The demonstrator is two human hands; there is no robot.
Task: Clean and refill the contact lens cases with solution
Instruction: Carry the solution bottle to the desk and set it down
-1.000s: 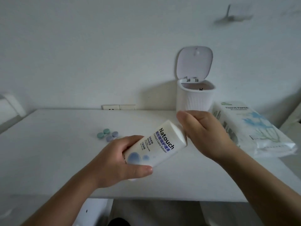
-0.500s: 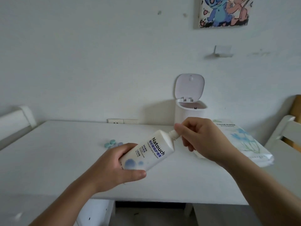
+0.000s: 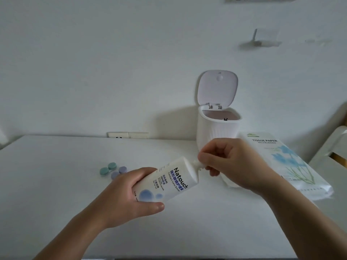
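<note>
My left hand [image 3: 129, 196] grips the lower body of a white contact lens solution bottle [image 3: 169, 181], held tilted above the table with its neck pointing up and right. My right hand [image 3: 236, 164] pinches the small white nozzle [image 3: 198, 165] at the bottle's top between thumb and fingers. A green lens case [image 3: 108, 168] and a lilac lens case [image 3: 118, 172], both with lids on, lie on the white table [image 3: 56, 184] just left of my left hand. A white cap-like piece [image 3: 230, 182] lies under my right hand, mostly hidden.
A small white bin [image 3: 217, 128] with its lid flipped up stands against the wall behind my right hand. A pack of tissue paper [image 3: 285, 164] lies at the right. A wall socket [image 3: 127, 135] sits at table level. A chair edge [image 3: 332, 149] shows at far right.
My right hand has slid from covering the bottle's top to pinching only its nozzle, which now shows bare. The view has tilted back down, so the wall picture is almost out of frame.
</note>
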